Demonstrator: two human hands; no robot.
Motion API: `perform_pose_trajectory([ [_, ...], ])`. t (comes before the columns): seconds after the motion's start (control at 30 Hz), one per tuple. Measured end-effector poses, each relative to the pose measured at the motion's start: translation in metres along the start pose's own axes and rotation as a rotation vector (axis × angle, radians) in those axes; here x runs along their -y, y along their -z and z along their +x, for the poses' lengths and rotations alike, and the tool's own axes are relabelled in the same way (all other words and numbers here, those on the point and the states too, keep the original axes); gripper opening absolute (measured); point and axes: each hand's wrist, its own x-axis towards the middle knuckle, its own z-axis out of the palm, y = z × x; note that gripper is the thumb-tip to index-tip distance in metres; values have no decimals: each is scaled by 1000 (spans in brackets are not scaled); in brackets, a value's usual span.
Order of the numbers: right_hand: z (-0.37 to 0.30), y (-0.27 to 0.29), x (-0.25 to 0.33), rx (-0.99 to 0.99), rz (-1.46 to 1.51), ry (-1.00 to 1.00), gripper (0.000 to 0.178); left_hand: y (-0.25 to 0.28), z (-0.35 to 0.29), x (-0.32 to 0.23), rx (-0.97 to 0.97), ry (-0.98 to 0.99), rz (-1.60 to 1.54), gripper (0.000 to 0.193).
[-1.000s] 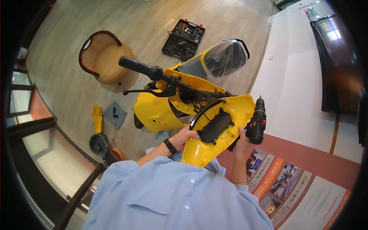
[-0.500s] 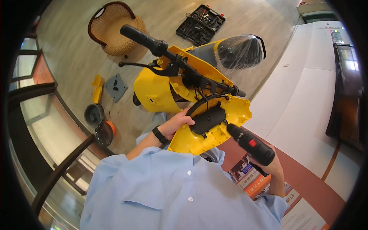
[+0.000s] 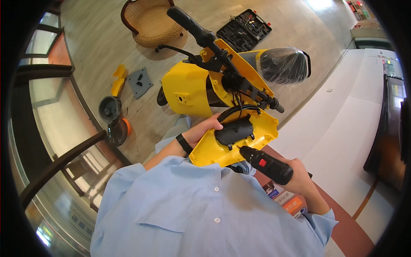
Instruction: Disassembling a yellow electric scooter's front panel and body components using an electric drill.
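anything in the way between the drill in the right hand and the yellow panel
Nothing visible: the black drill in the right hand has its nose over the lower edge of the yellow panel. The left hand holds the panel's left side, away from that nose.

1. Single view, head-worn wide fisheye, upright. Looks steeply down past wearer's pale-blue buttoned cloth shirt [image 3: 188,205], nearest to lens, filling lower middle.
2. Middle range, around frame centre: bare left hand [image 3: 202,132], bare right hand [image 3: 296,176], curved glossy yellow plastic panel [image 3: 262,132].
3. Farther off: rounded tan wicker chair [image 3: 156,23] with dark rim, seen from above, cut by top edge.
4. Dark-framed glass partition [image 3: 64,115] bends along left; long smooth white wall [image 3: 334,94] sweeps right. Corners black.
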Motion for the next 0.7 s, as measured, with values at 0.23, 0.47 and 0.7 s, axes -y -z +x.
perform_pose_trajectory([
  [0.23,2,-13,-10,13,69,9,14,3,0,4,-14,-1,-8,70],
  [0.47,1,-14,-14,12,107,-8,6,3,6,6,-16,-4,-2,69],
  [0.7,6,-12,-17,43,127,22,9,-2,3,7,-42,-38,52,65],
])
